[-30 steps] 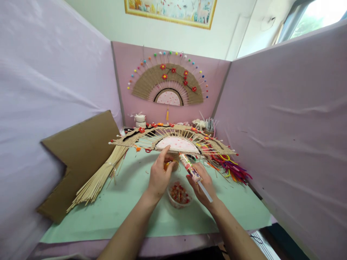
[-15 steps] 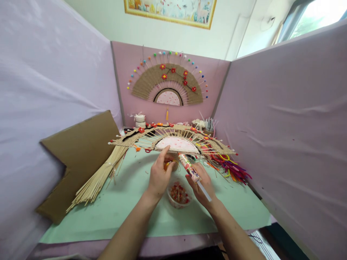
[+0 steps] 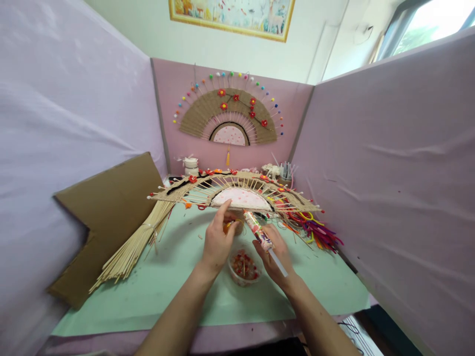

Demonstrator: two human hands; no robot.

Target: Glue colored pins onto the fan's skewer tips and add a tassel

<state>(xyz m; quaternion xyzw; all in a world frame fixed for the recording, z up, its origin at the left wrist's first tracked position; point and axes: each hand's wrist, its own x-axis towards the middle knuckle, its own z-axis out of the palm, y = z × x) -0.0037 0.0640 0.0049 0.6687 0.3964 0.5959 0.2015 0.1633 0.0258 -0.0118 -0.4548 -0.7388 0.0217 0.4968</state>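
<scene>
A handmade fan (image 3: 243, 198) with thin stick ribs, burlap, red flowers and a pink-dotted white half-circle lies raised across the middle. My left hand (image 3: 218, 237) is under its near edge, index fingertip against the half-circle. Its thumb and other fingers are closed on what looks like a yellow tassel (image 3: 227, 227), mostly hidden, with a thin thread loop beside it. In my right hand (image 3: 276, 249) is a patterned glue gun (image 3: 258, 230), a white glue stick (image 3: 278, 262) poking out of its back. The nozzle points at the fan's lower edge, and I cannot tell if it touches.
Below the hands stands a clear tub (image 3: 244, 269) of red bits. At left are a bundle of thin sticks (image 3: 129, 247) and folded cardboard (image 3: 111, 217). Colourful pipe cleaners (image 3: 319, 232) lie at right. A finished fan (image 3: 230, 111) hangs on the back panel.
The view has shifted very slightly. Both hands, the glue gun and the fan keep practically the same positions.
</scene>
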